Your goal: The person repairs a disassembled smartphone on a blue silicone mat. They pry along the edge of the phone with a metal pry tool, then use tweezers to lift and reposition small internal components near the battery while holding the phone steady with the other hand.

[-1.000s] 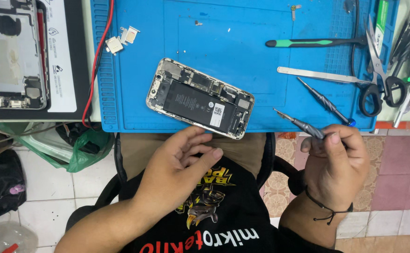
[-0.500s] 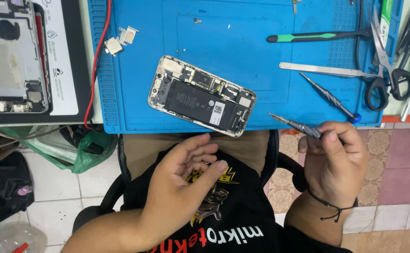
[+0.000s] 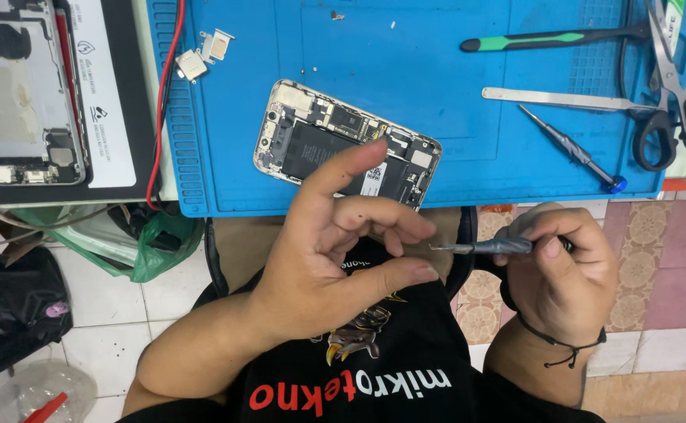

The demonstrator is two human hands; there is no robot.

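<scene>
A person's right hand (image 3: 558,270) grips a small screwdriver (image 3: 480,247) level over the lap, its tip pointing at the left hand (image 3: 343,251), which is open and empty, fingers loosely curled. Just beyond, an opened phone (image 3: 347,145) lies tilted near the front edge of a blue mat (image 3: 452,102) on the counter, with tweezers (image 3: 566,99) and scissors (image 3: 672,94) to the right.

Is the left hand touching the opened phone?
No, the left hand is raised in front of the phone, which lies on the blue mat.
</scene>
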